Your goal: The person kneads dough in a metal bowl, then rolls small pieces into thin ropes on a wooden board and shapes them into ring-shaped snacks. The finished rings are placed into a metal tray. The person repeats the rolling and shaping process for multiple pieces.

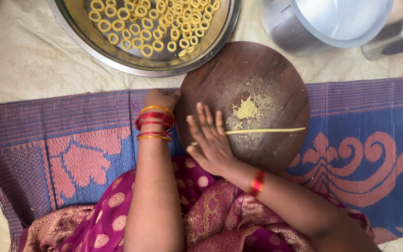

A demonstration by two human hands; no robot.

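Pressing flat on a thin yellow dough strand point(264, 131), the right hand point(209, 140) lies open, fingers straight and together, palm down on the left half of the round wooden board point(220, 79). The strand runs out from under the palm across the board to its right edge; a short end shows at the hand's left side. The left hand point(162, 99) curls closed against the board's left rim, red and gold bangles point(154, 123) on that wrist. Loose yellow dough crumbs point(250, 106) sit near board centre, just above the strand. The board rests on a blue-and-pink woven mat point(355, 154). Beyond the mat's far edge, a steel tray point(71, 23) holds many yellow dough rings point(150, 21); a steel pot point(281, 28) stands to its right.
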